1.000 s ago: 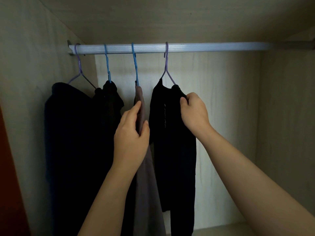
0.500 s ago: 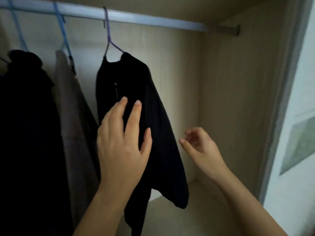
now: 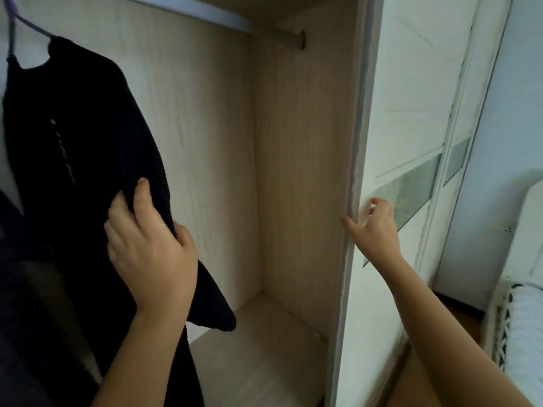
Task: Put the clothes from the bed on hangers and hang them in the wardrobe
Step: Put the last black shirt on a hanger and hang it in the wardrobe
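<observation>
A black garment [image 3: 88,127] is seen at the left of the frame, hung on a purple hanger [image 3: 11,30] whose hook runs out of the picture at the upper left corner. The garment is inside the wardrobe [image 3: 299,171], and its lower end is swung out toward the centre, above the wardrobe floor. A row of small pale dots is visible down its front.

The garment's right edge is gripped by the left hand [image 3: 150,251], at centre left. A fold of the cloth is pinched between the thumb and the curled fingers, and the back of the hand is turned to the camera.

A darker, greyish piece of clothing [image 3: 38,289] is partly seen at the lower left, behind the black garment and the left forearm; how it hangs cannot be told.

The rail [image 3: 223,20] is seen along the top, ending at a bracket on the wardrobe's right wall. No hanger is seen on the stretch of rail in view.

The right hand [image 3: 377,230] is placed right of centre, at the edge of the white door [image 3: 405,98]. The thumb is stretched to the inner side of the edge and the bent fingers are laid on the door's front, so the edge is held between them; the fingertips are blurred.

A bed [image 3: 526,333] with white bedding is partly seen at the lower right edge of the frame.
</observation>
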### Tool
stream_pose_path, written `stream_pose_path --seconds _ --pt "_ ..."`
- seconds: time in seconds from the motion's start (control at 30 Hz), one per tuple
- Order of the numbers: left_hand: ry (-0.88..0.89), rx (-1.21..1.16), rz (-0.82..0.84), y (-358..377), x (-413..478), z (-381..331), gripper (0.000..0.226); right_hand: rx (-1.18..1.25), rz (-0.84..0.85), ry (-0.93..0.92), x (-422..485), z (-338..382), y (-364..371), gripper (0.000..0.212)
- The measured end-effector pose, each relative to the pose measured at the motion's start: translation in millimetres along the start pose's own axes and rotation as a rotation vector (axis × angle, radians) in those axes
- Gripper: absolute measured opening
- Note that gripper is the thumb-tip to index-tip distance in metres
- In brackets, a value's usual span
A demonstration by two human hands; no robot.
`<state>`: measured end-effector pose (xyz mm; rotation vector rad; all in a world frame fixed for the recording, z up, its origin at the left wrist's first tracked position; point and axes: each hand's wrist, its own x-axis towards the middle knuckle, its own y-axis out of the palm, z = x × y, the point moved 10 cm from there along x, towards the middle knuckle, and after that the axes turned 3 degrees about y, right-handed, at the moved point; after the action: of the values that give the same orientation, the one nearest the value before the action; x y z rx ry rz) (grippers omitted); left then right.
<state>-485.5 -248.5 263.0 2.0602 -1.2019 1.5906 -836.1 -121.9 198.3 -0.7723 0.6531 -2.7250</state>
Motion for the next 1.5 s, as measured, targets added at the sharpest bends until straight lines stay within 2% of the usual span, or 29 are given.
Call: stream_pose_path --seconds 0.13,0.23,0.6,0.83,1.0,1.13,1.37,1.5 --pt "-0.051 -0.101 0.014 0.4 -0.3 7.7 0.050 -0.094 0.024 0.043 6.8 -12.0 6.9 0.047" --pt "-0.054 -0.115 0.043 1.2 -5.3 9.7 0.048 -0.130 -0.009 0.024 5.5 -12.0 4.1 0.045" --pt "-0.017 -0.135 0.111 -20.8 -33.8 14.5 0.043 -0.154 -0.033 -0.055 -15.1 2.1 5.7 0.052" --pt "0.074 -0.135 0.121 -64.8 -51.1 14.8 0.031 -0.156 -0.041 -0.147 -65.6 36.7 11.3 0.059" --pt "0.075 -0.128 0.119 -102.4 -62.6 29.8 0.028 -0.096 -0.054 -0.174 -114.2 70.9 17.0 0.053" --pt "0.078 -0.105 0.085 -131.0 -72.0 37.0 0.027 -0.054 -0.039 -0.237 -154.2 99.2 19.6 0.056" --pt "-0.018 -0.066 0.030 -173.7 -86.6 63.0 0.029 0.040 0.044 -0.384 -216.8 145.8 26.1 0.067" --pt "-0.007 0.029 -0.025 -209.6 -88.4 66.5 0.028 0.110 0.097 -0.490 -251.5 172.6 28.3 0.066"
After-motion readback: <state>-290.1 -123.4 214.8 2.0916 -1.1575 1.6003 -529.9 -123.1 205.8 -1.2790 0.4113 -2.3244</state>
